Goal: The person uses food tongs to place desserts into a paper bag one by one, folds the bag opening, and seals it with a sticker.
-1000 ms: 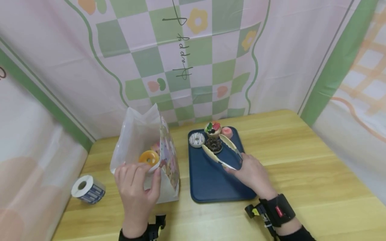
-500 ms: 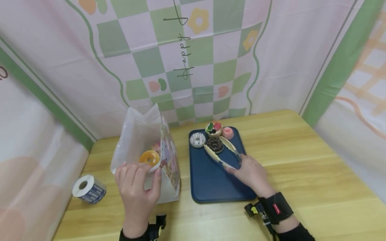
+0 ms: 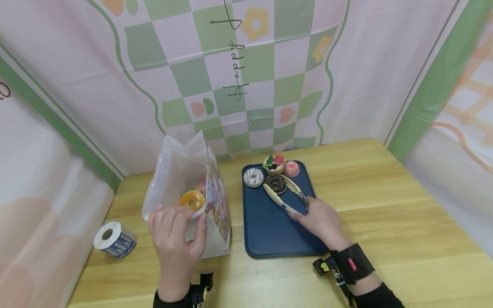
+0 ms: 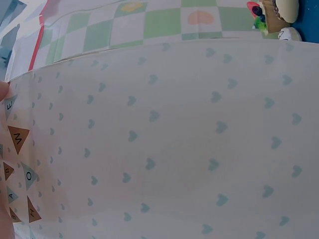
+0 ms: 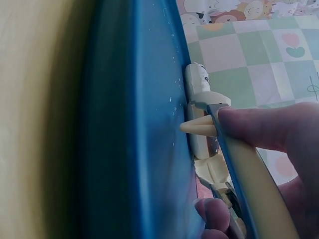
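Note:
My left hand [image 3: 175, 237] pinches the near rim of a white paper bag [image 3: 219, 205], thumb to the right of the fingers. Inside the bag lies an orange-glazed donut [image 3: 192, 194], with something pink behind it. The bag's heart-printed wall [image 4: 159, 139] fills most of the left wrist view. My right hand [image 3: 321, 222] grips food tongs [image 3: 295, 187] with cream tips. The tips stand on either side of a chocolate donut [image 3: 276, 190] on a dark blue tray [image 3: 269, 235]; whether both touch it I cannot tell. In the right wrist view, the tongs [image 5: 249, 174] partly hide the donut.
A white striped donut [image 3: 248, 182], a fruit-topped tart [image 3: 274, 166] and a small pink cake [image 3: 292, 169] crowd the tray's far end. A label roll [image 3: 119, 244] stands left of the bag on the wooden table [image 3: 385, 214]. A patterned curtain [image 3: 258, 94] hangs behind.
The tongs' arms have drawn closer together around the chocolate donut. My left hand stays on the bag's rim, and the view has shifted slightly.

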{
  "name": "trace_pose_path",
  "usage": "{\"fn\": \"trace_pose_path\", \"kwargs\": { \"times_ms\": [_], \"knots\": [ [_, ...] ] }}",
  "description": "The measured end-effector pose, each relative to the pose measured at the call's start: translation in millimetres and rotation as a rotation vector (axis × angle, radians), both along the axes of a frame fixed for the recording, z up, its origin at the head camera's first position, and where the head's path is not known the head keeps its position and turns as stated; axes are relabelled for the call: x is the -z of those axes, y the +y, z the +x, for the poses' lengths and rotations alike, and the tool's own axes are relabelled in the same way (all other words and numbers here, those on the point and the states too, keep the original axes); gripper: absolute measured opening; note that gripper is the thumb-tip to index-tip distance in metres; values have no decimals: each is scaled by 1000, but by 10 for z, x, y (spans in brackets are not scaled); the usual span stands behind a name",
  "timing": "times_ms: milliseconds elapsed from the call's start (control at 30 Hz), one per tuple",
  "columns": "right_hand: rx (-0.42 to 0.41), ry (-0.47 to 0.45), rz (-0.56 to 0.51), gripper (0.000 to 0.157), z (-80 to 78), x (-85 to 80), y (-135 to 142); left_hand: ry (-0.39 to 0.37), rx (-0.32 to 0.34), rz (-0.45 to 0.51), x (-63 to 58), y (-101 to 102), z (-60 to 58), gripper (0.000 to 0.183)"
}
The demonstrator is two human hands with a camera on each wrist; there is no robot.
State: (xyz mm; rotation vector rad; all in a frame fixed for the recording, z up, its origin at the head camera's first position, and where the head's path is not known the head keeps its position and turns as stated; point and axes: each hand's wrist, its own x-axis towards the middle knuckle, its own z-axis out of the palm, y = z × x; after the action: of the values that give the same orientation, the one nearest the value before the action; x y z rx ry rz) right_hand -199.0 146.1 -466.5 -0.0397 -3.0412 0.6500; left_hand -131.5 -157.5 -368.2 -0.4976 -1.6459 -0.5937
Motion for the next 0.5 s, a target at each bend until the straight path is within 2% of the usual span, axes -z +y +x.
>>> {"fn": "trace_pose_path", "kwargs": {
  "times_ms": [200,500],
  "knots": [
    [-5,5,3,84,21,-35,16,-10,-4,-4,5,5,5,42],
    [-32,35,-27,86,57,-90,30,-2,-3,4,1,10,-7,41]
  ]
}}
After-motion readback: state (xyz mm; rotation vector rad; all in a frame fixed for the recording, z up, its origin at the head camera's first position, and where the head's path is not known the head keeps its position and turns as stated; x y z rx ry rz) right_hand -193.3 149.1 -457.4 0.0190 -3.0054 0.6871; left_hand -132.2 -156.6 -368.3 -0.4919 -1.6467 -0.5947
